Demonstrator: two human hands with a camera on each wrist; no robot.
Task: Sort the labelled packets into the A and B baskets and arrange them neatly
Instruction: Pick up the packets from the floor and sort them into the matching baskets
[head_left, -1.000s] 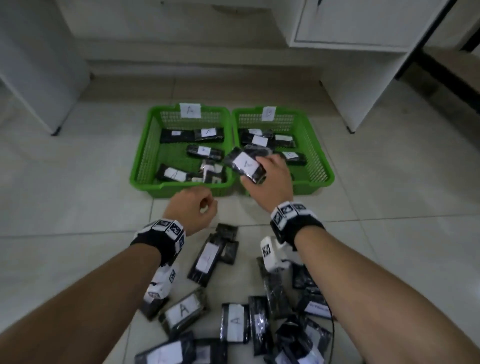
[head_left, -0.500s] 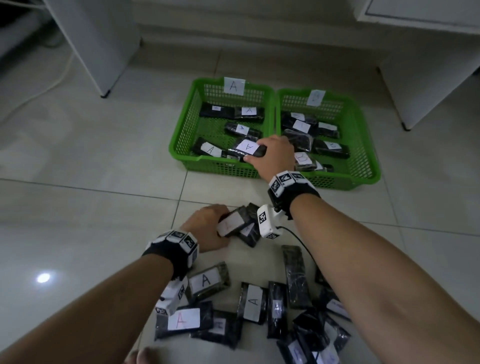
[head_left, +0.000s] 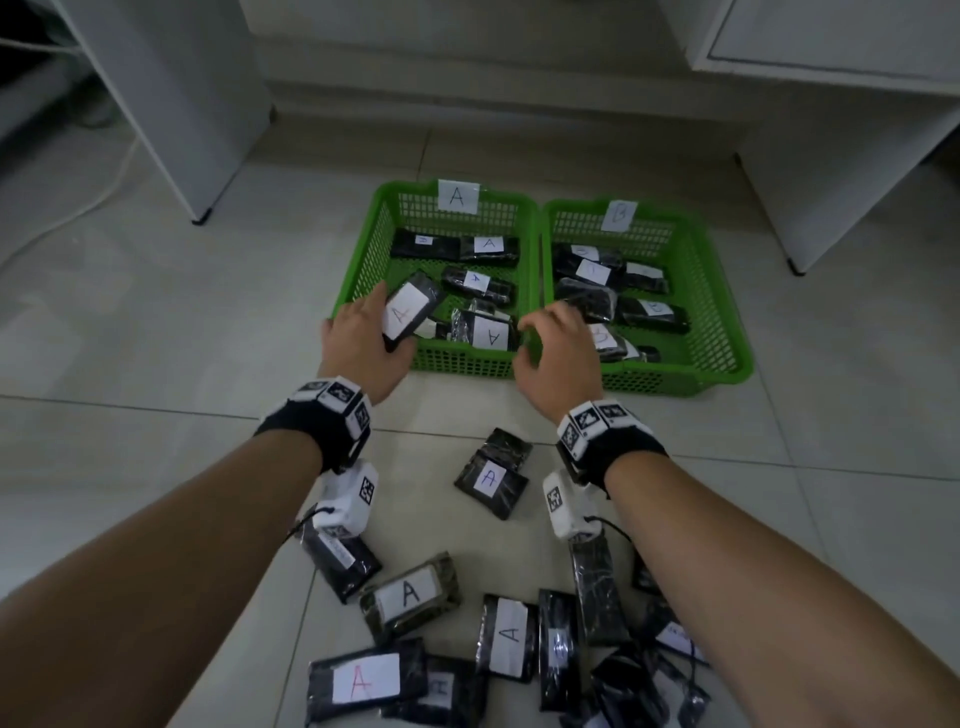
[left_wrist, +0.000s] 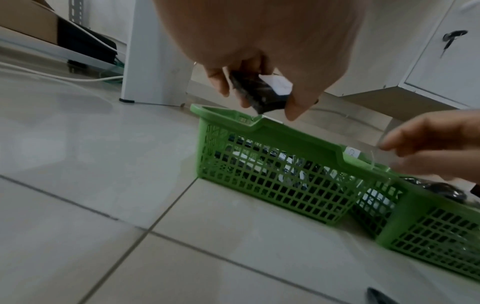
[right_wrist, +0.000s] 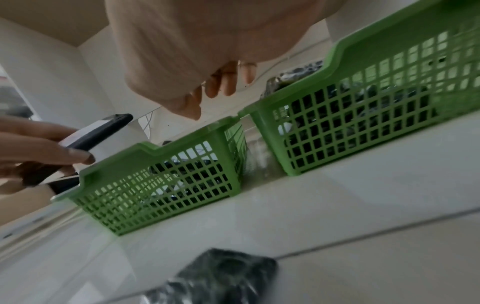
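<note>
Two green baskets stand side by side on the tiled floor: basket A (head_left: 363, 270) on the left, basket B (head_left: 675, 382) on the right, each holding several black packets. My left hand (head_left: 384, 332) grips a black packet labelled A (head_left: 408, 312) just above the front left corner of basket A (left_wrist: 272, 164); the same packet (left_wrist: 259, 92) shows between thumb and fingers in the left wrist view. My right hand (head_left: 540, 343) hovers empty over the front rims where the baskets meet, its fingers (right_wrist: 221, 82) hanging loosely curled. A packet labelled A (head_left: 491, 338) lies in basket A beside it.
Several labelled packets lie loose on the floor under my forearms, among them two A packets (head_left: 491, 478) (head_left: 410, 597). A white cabinet (head_left: 197, 104) stands at the back left, a white desk (head_left: 831, 156) at the back right. A white cable (head_left: 78, 208) runs along the left floor.
My left hand took an A packet from the floor pile and carried it up to basket A. My right hand let go of its A packet in basket A and drew back empty.
</note>
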